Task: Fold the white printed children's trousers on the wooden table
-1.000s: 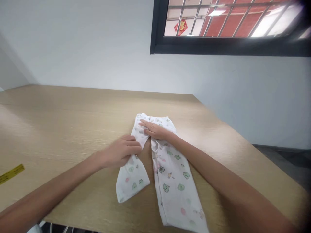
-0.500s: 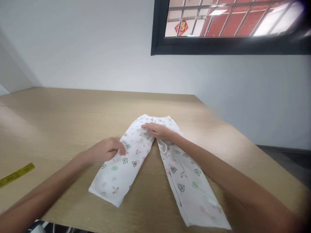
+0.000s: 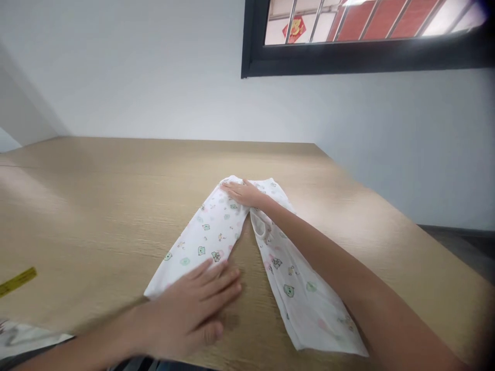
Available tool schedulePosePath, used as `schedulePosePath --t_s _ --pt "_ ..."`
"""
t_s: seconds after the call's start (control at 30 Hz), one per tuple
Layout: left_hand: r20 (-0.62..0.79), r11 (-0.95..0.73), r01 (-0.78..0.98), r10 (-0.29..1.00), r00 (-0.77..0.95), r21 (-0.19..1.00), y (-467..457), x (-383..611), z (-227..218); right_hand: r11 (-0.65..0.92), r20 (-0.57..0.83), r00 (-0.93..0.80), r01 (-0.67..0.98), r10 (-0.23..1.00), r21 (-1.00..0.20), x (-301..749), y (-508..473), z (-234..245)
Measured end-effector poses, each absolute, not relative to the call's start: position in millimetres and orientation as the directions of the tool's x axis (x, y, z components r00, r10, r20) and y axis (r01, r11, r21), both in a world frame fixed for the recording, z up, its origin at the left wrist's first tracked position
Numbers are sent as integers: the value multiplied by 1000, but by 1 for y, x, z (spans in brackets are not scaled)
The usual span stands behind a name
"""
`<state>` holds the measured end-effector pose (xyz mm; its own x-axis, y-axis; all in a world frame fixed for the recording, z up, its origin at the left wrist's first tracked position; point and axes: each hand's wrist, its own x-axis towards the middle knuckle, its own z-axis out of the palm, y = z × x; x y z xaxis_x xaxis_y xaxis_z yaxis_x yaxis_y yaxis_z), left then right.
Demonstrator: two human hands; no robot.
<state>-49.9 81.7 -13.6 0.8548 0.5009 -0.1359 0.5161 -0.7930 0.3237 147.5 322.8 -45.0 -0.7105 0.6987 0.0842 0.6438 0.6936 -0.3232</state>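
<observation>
A pair of small white pants (image 3: pixel 207 226) printed with green, pink and yellow figures lies spread on the wooden table, waist away from me and both legs toward me. My right hand (image 3: pixel 244 194) rests flat on the cloth near the waistband, fingers stretched out and pointing left. Over the lower part of the left pant leg is my left hand (image 3: pixel 193 304), open with its fingers spread toward the right; its wrist and palm hide the hem there. My right forearm covers part of the right pant leg, where a folded opening in the cloth shows near the crotch.
The light wooden table (image 3: pixel 116 206) reaches to a white wall (image 3: pixel 154 67) with a dark-framed, barred window (image 3: pixel 340 59). A yellow label strip (image 3: pixel 17 282) is stuck at the left. White printed fabric (image 3: pixel 31 337) shows at the lower left edge.
My left hand has moved from the left pant leg's outer side down toward its hem, and its fingers have spread. The right hand lies slightly nearer the waistband.
</observation>
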Motion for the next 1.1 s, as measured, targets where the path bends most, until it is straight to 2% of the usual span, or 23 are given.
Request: schedulePosePath --t_s 0.07,0.17,0.27,0.4,0.53,0.67,0.73,0.77,0.87,0.93,1.0,1.1 --pt "-159 -785 485 461 873 385 64 -50 -3 671 99 -689 648 718 -359 145 323 -43" --pt "-153 -730 538 528 835 420 69 -43 6 606 116 -636 641 763 -471 148 316 -31" --pt "-79 -706 582 606 791 403 106 -17 5 548 126 -596 609 793 -574 168 299 -12" --pt "-13 -771 533 565 825 348 177 44 -7 449 93 -577 514 812 -731 215 271 1" --pt "-1 -815 502 524 852 289 215 100 -18 371 26 -568 502 823 -781 252 261 -16" --pt "-3 -872 422 435 900 248 164 117 -29 421 102 -534 518 839 -744 257 272 -30" --pt "109 -933 319 339 935 168 119 113 -41 419 126 -496 541 859 -729 254 278 -31" --pt "241 -951 295 309 920 95 97 111 -50 414 136 -477 546 869 -728 253 280 -31" --pt "555 -931 358 260 790 -73 50 104 -79 359 151 -392 538 907 -763 254 284 -33" --pt "690 -894 431 236 684 -121 38 104 -91 341 203 -312 498 928 -797 255 286 -38" --pt "761 -873 474 230 607 -115 37 107 -93 373 294 -234 476 927 -797 256 288 -42" --pt "792 -878 478 308 527 23 40 119 -84 399 381 -152 546 912 -737 257 292 -46"
